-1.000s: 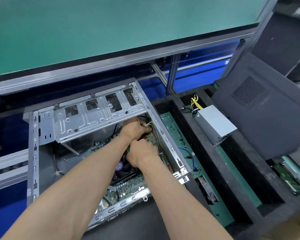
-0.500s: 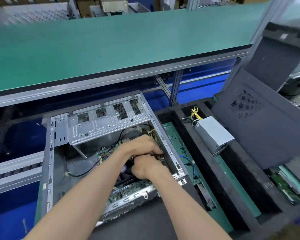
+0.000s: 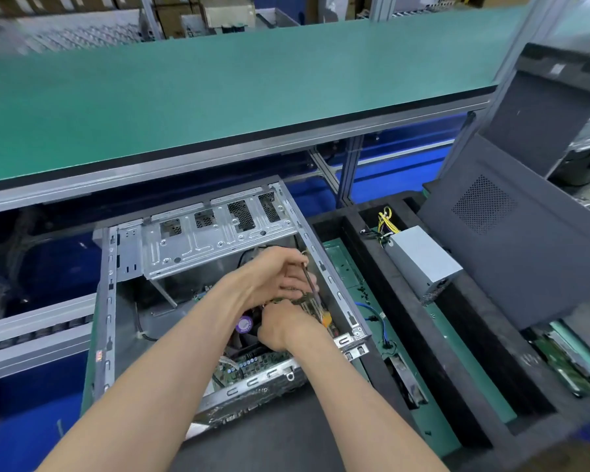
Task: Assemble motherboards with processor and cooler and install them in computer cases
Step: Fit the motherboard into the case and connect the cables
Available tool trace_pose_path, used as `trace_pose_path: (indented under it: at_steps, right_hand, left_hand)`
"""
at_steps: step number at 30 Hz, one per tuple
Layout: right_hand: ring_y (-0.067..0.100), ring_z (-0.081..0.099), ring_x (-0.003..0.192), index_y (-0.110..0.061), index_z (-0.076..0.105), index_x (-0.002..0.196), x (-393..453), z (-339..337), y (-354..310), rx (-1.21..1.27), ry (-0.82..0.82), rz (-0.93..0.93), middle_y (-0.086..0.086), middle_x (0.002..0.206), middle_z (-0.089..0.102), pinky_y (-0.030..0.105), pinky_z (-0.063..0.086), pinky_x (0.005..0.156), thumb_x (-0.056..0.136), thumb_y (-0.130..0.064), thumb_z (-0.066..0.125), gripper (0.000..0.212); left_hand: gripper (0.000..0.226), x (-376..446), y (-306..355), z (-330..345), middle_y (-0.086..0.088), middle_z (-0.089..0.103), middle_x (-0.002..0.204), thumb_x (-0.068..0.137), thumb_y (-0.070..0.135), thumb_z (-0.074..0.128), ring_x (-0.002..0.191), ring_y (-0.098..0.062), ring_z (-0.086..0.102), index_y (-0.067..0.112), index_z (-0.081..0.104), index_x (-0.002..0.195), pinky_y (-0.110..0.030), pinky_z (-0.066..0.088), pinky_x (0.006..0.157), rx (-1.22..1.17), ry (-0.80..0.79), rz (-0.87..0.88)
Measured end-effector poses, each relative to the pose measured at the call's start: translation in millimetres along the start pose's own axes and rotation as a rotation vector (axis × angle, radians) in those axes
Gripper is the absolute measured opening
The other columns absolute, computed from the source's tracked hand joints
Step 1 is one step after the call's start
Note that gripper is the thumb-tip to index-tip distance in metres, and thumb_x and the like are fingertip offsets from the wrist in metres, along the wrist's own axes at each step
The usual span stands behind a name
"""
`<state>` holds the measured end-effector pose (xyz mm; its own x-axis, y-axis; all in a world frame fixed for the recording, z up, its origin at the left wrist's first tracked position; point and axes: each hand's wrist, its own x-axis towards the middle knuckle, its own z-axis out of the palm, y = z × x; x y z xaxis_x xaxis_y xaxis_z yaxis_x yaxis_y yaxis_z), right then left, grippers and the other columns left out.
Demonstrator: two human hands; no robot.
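An open metal computer case point(image 3: 111, 301) lies on its side in front of me. The green motherboard point(image 3: 252, 364) sits inside it, with a black cooler fan bearing a purple sticker point(image 3: 244, 324). Both hands work at the board's far right corner, close to the case's right wall. My left hand point(image 3: 273, 274) is higher, its fingers curled round a thin dark cable point(image 3: 309, 277) that runs down to the board. My right hand point(image 3: 281, 327) is just below it, knuckles up, fingers curled down at the board's edge. What those fingers hold is hidden.
Right of the case, a black foam tray point(image 3: 406, 321) holds a grey power supply point(image 3: 423, 264) with yellow wires and a blue cable point(image 3: 375, 315). A dark side panel point(image 3: 511, 240) leans at the right. A green-topped bench point(image 3: 218, 97) overhangs the case's far side.
The view has tilted up and back, showing more of the bench. Both hands have stayed at the board's right corner; the left hand has risen a little, and the thin cable now shows.
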<state>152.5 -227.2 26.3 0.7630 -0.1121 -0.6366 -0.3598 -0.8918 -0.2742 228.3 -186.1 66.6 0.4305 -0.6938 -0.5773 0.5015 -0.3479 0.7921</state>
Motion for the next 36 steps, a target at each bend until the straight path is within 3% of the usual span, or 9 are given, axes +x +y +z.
trace_pose_path:
  at_steps: [4, 7, 10, 16, 20, 23, 28, 34, 36]
  right_hand:
    - [0.040, 0.055, 0.120, -0.003, 0.056, 0.127, -8, -3, 0, 0.060, 0.029, -0.001, 0.020, 0.137, 0.052, 0.045, 0.049, 0.093, 0.099, -0.023, 0.048, 0.035]
    - [0.039, 0.054, 0.120, -0.005, 0.053, 0.130, -10, -5, 2, 0.062, 0.116, -0.035, 0.018, 0.134, 0.050, 0.044, 0.048, 0.093, 0.097, -0.021, 0.048, 0.037]
    - [0.040, 0.054, 0.119, -0.007, 0.048, 0.134, -11, -6, 3, 0.096, 0.204, -0.048, 0.017, 0.130, 0.052, 0.043, 0.045, 0.087, 0.094, -0.019, 0.051, 0.042]
    - [0.046, 0.052, 0.119, -0.021, 0.025, 0.153, -9, -5, 3, 0.190, 0.208, -0.157, 0.020, 0.127, 0.056, 0.046, 0.042, 0.083, 0.095, -0.038, 0.047, 0.065]
    - [0.045, 0.050, 0.120, -0.015, 0.033, 0.149, -11, -3, 1, 0.063, 0.198, -0.178, 0.020, 0.129, 0.053, 0.043, 0.041, 0.078, 0.091, -0.037, 0.059, 0.067]
    - [0.044, 0.050, 0.117, -0.012, 0.040, 0.141, -11, -6, 0, 0.061, 0.193, -0.186, 0.020, 0.125, 0.052, 0.042, 0.039, 0.075, 0.091, -0.028, 0.060, 0.056]
    - [0.039, 0.052, 0.111, -0.012, 0.049, 0.127, -11, -9, -3, 0.079, 0.175, -0.206, 0.008, 0.102, 0.041, 0.042, 0.042, 0.078, 0.090, -0.028, 0.059, 0.042]
    - [0.037, 0.054, 0.107, -0.016, 0.052, 0.127, -11, -6, -3, 0.104, 0.223, -0.161, 0.011, 0.110, 0.051, 0.039, 0.041, 0.077, 0.087, -0.041, 0.061, 0.049]
    - [0.038, 0.055, 0.108, -0.017, 0.050, 0.130, -11, -6, -3, 0.115, 0.224, -0.169, 0.011, 0.111, 0.052, 0.040, 0.042, 0.077, 0.086, -0.040, 0.061, 0.051]
  left_hand:
    - [0.030, -19, 5, -13, -0.012, 0.075, 0.094, 0.077, 0.018, 0.080, 0.099, -0.029, 0.073, 0.013, 0.063, 0.101, -0.028, 0.056, 0.062, -0.291, -0.051, 0.017]
    - [0.049, -29, 4, -15, -0.002, 0.068, 0.070, 0.063, 0.033, 0.090, 0.067, -0.016, 0.070, 0.012, 0.069, 0.102, -0.020, 0.044, 0.045, -0.180, -0.003, 0.063]
    - [0.040, -32, 0, -20, 0.000, 0.055, 0.055, 0.065, 0.039, 0.091, 0.040, -0.008, 0.046, 0.009, 0.080, 0.088, -0.017, 0.031, 0.034, -0.073, 0.130, 0.081]
    - [0.031, -39, -7, -36, 0.000, 0.045, 0.049, 0.079, 0.032, 0.082, 0.039, -0.011, 0.031, 0.001, 0.078, 0.078, -0.020, 0.024, 0.038, 0.079, 0.407, 0.099]
    - [0.026, -44, -13, -50, 0.001, 0.045, 0.057, 0.087, 0.020, 0.062, 0.043, -0.010, 0.030, 0.000, 0.078, 0.091, -0.019, 0.026, 0.038, -0.086, 0.228, 0.166]
    - [0.026, -43, -18, -61, -0.001, 0.052, 0.062, 0.098, 0.019, 0.055, 0.046, -0.010, 0.039, 0.007, 0.078, 0.098, -0.019, 0.031, 0.041, 0.057, 0.173, 0.173]
    - [0.020, -44, -26, -70, -0.009, 0.068, 0.078, 0.101, 0.022, 0.059, 0.064, -0.015, 0.060, 0.015, 0.077, 0.093, -0.021, 0.046, 0.058, 0.302, 0.118, 0.134]
    - [0.039, -59, -20, -89, -0.018, 0.068, 0.102, 0.091, 0.003, 0.068, 0.093, -0.025, 0.067, 0.003, 0.058, 0.128, -0.027, 0.056, 0.080, 0.146, -0.188, 0.138]
    - [0.034, -67, -18, -92, -0.019, 0.068, 0.102, 0.091, 0.004, 0.070, 0.093, -0.024, 0.067, 0.000, 0.062, 0.124, -0.025, 0.056, 0.079, 0.119, -0.239, 0.172]
